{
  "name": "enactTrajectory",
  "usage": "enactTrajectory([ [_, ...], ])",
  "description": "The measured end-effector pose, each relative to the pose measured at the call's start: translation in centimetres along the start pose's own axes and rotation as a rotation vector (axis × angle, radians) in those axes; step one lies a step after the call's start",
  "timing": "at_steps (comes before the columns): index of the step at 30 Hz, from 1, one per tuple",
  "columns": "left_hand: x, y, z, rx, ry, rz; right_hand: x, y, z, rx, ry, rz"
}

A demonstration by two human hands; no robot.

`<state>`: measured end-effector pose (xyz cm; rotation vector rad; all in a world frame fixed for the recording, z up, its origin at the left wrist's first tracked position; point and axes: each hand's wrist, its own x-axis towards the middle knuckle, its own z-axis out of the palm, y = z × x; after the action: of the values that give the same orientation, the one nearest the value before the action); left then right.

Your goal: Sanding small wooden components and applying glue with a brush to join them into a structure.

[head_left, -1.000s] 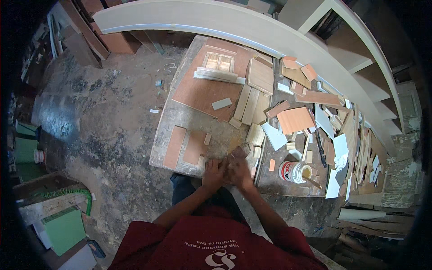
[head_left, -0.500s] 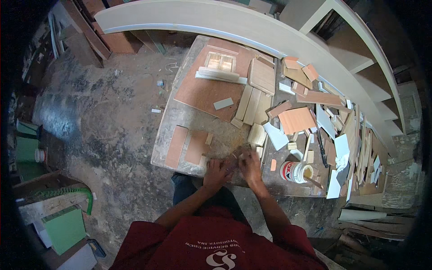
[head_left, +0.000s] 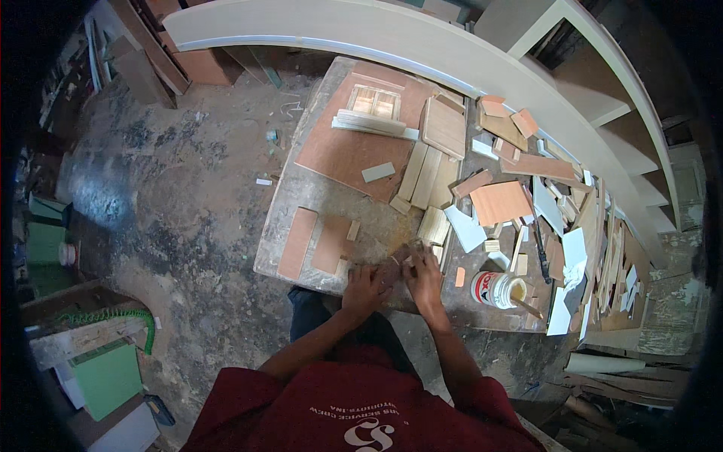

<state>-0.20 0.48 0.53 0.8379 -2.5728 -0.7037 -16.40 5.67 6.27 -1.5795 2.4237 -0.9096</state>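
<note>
Head view: both hands at the worktop's (head_left: pixel 297 188) near edge; dark brown piece (head_left: pixel 390 273) between them, near edge of the worktop; left hand (head_left: pixel 363 290) has its fingers at the piece's left end; right hand (head_left: pixel 424 279), fingers bent, at its right end; whether either grip pinches it, cannot tell.

White jar (head_left: pixel 488 288) with red label on the worktop, right of the right hand; mouth open, yellowish substance (head_left: pixel 517 288) inside; thin stick (head_left: pixel 529 307) juts from the mouth; wood offcuts (head_left: pixel 498 203) lie beyond the jar; shelf unit (head_left: pixel 610 56) at upper right has open compartments, interiors mostly too dark to tell.
</note>
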Motion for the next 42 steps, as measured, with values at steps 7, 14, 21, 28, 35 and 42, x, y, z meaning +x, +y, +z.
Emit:
enactTrajectory([
  [7, 0.0, 0.0, 0.1, -0.008, 0.023, -0.001, -2.4, 3.0, 1.8, 0.12, -0.112, -0.002],
  [14, 0.3, 0.0, 0.3, 0.074, 0.04, 0.024, -3.2, 3.4, 2.4, 0.278, -0.182, -0.147],
  [21, 0.3, 0.1, -0.5, -0.03, 0.005, -0.035, 3.4, -0.2, -4.3, 0.777, 0.048, 0.566],
  [28, 0.2, 0.1, -0.5, 0.053, 0.039, 0.013, 2.9, -5.5, -9.0, 1.53, 0.017, 0.456],
  [35, 0.3, 0.2, -0.4, 0.041, 0.036, 0.019, 2.7, -6.9, -9.8, 1.294, -0.013, 0.363],
  [42, 0.2, 0.2, -0.8, 0.02, 0.002, -0.015, 2.2, -5.5, -6.3, 1.207, 0.058, 0.505],
])
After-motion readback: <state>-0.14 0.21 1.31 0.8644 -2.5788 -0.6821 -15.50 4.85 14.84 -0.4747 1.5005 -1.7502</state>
